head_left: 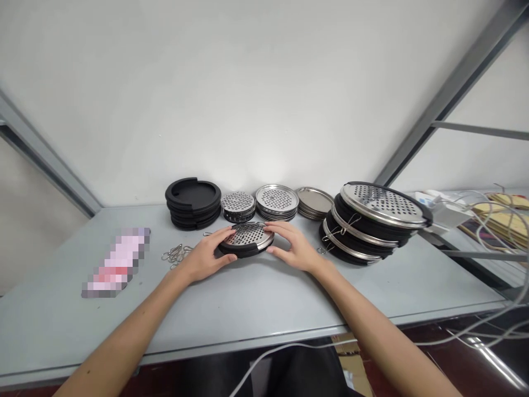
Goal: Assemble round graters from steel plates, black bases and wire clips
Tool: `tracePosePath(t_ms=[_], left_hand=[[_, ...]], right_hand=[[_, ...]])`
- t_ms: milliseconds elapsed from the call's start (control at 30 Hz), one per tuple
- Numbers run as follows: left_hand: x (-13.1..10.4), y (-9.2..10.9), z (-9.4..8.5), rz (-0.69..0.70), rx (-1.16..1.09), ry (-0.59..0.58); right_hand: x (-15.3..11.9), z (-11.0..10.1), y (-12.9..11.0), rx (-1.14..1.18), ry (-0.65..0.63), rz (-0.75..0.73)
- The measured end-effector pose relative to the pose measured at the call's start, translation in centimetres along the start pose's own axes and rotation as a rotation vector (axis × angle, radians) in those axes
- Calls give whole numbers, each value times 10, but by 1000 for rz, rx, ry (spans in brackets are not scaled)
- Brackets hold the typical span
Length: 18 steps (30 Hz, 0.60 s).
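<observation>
Grey bench (231, 314) carries everything; tall stack of black-and-silver discs (382, 207) at right; stack of black holders (193, 199) at back left; perforated disc (250, 236) in a black rim (243, 251) lies mid-bench, in front of the metal plates (276, 201); left hand (209, 255) and right hand (292, 246) curve round its opposite sides, holding it between them; even pressure both sides probably keeps it level; metal clips (177, 253) beside left hand.

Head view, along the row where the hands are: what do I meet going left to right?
Pink pixelated item → pile of metal clips → left hand → perforated metal disc in a black base → right hand → big black-and-silver stack.
</observation>
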<state>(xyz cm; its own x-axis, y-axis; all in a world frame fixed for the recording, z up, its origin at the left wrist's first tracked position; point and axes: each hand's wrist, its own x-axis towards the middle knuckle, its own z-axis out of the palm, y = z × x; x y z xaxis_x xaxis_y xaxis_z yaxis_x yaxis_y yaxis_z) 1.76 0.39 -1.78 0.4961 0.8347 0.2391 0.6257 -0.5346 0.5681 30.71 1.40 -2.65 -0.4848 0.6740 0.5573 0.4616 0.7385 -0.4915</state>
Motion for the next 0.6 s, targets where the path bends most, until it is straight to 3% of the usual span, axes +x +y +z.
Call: tracePosePath(t_ms=[600], left_hand=[[-2, 2, -2, -26, 123, -69]], right_hand=[[-1, -1, 7, -33, -144, 13]])
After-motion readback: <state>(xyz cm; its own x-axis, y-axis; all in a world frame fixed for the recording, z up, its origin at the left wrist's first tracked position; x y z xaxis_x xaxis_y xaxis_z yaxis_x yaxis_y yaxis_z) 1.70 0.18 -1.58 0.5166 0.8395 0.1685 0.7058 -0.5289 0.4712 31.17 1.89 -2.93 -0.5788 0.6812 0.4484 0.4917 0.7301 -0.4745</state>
